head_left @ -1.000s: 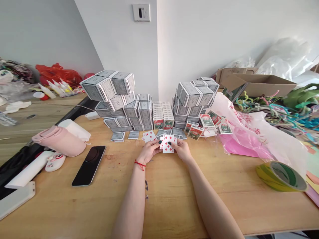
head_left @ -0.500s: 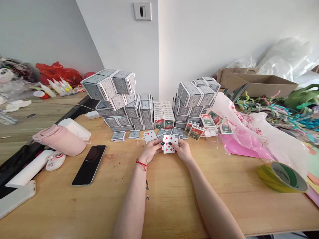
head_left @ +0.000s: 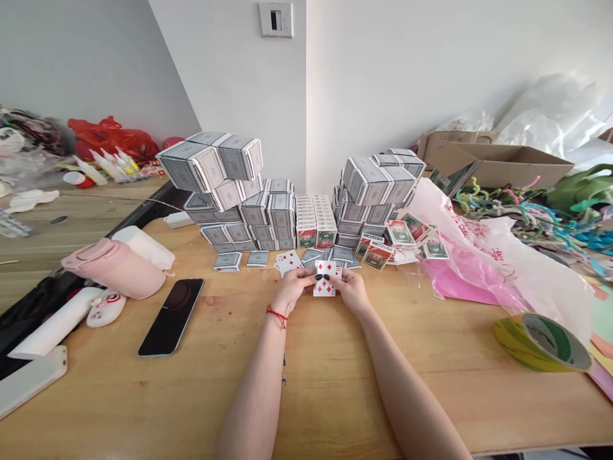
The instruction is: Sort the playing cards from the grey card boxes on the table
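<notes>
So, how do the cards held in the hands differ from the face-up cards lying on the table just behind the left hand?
The held cards are gripped by the left hand and right hand. The loose cards lie on the table, untouched. The held cards are nearly squared into one stack, while the loose cards are fanned apart. Both show red pips, face up.

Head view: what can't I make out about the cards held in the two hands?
All in the head view:
- How many playing cards are in the stack: the top card covers the rest.
- The top card's upper pips: thumbs of the left hand and right hand cover them.
- Printing on the card boxes: too small.
</notes>
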### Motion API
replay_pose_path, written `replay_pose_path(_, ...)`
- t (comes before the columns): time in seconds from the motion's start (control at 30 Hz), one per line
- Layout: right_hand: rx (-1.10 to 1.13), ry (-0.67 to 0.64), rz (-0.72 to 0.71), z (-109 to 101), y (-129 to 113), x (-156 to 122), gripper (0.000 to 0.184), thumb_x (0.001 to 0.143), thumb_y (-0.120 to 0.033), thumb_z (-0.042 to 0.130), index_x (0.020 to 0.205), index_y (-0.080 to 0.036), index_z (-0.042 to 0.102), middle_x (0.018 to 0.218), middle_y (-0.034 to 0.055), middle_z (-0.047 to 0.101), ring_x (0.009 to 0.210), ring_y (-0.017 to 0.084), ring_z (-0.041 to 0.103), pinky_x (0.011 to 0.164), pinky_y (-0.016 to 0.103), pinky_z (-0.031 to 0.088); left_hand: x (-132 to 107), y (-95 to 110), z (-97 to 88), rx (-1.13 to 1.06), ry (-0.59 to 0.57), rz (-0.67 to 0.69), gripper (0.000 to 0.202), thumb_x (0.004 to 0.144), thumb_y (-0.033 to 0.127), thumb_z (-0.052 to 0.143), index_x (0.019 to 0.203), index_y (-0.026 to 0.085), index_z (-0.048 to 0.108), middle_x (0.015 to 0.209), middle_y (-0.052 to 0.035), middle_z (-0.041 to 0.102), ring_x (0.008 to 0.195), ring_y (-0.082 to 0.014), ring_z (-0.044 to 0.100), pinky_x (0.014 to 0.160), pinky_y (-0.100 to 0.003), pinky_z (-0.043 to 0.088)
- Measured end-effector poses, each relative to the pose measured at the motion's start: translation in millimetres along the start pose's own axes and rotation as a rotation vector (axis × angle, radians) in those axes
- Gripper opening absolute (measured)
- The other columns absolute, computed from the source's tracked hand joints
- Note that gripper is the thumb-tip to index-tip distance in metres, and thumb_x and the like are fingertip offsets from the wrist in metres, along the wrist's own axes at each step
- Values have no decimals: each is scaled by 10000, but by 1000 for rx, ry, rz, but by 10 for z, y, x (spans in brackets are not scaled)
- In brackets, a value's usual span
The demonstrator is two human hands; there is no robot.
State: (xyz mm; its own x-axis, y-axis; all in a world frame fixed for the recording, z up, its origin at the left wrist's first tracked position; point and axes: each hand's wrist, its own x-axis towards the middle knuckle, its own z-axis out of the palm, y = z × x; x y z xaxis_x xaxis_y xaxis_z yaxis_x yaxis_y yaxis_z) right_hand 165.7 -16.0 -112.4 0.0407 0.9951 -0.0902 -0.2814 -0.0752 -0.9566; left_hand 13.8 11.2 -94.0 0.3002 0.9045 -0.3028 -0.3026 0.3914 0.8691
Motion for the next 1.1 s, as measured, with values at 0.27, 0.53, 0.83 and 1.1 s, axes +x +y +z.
replay_pose_path(0.27, 19, 13, 23, 8, 0, 3, 422, 491, -416, 766, 801, -162, 634, 712, 51, 701, 638, 240, 653, 565, 337, 520, 29, -38, 6, 23, 85, 3, 297, 422, 210, 795, 654, 97, 649, 604, -32, 637, 563, -120, 580, 613, -278, 483)
replay_pose_path(0.53, 17, 3, 26, 30, -37, -18, 393, 526, -399, 753, 816, -161, 637, 721, 49, 699, 621, 220, 645, 555, 320, 508, 29, -37, -27, -1, 54, -17, 298, 461, 174, 776, 724, 106, 655, 640, -31, 643, 595, -120, 586, 624, -256, 473)
replay_pose_path(0.83, 75, -121, 74, 79, -59, -38, 318, 578, -365, 734, 804, -159, 644, 726, 47, 695, 586, 185, 630, 559, 309, 495, -30, 16, -112, -212, -140, -68, 189, 612, 243, 714, 737, 118, 650, 666, -42, 648, 631, -131, 584, 673, -278, 471)
replay_pose_path(1.1, 58, -111, 63, 71, -58, -38, 358, 574, -405, 720, 822, -159, 642, 710, 41, 691, 579, 172, 625, 568, 300, 497, 2, -4, -90, -182, -143, -63, 226, 578, 253, 738, 732, 113, 652, 669, -34, 650, 621, -114, 576, 666, -263, 456)
